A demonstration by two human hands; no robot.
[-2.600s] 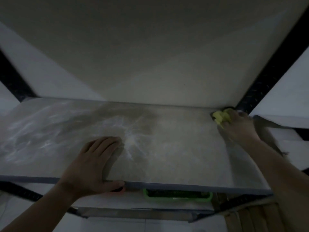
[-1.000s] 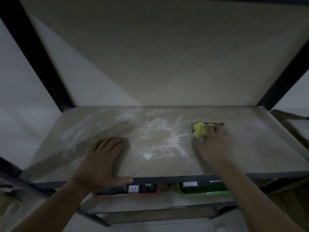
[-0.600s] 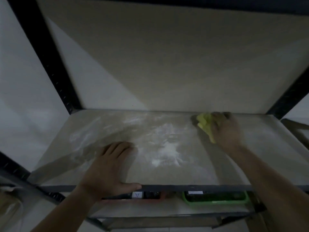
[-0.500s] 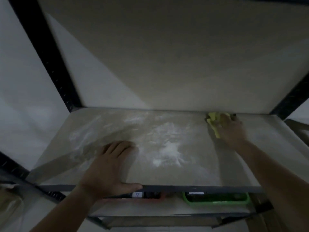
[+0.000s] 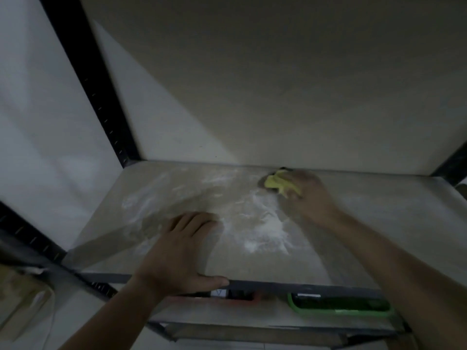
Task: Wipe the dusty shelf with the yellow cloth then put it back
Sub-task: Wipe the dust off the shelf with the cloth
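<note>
The grey shelf board (image 5: 379,223) carries streaks and a white patch of dust (image 5: 265,226) near its middle. My right hand (image 5: 310,195) grips the bunched yellow cloth (image 5: 279,184) and presses it on the board near the back wall, just behind the dust patch. My left hand (image 5: 182,251) lies flat on the front part of the shelf, fingers straight, thumb along the front edge.
Black uprights (image 5: 93,92) frame the shelf at the left and the far right. On the lower shelf sit a green tray (image 5: 341,305) and a red tray (image 5: 252,298). A pale wall backs the shelf closely.
My right hand has slid the cloth leftward along the back of the shelf, toward the dust patch. My left hand has stayed in place.
</note>
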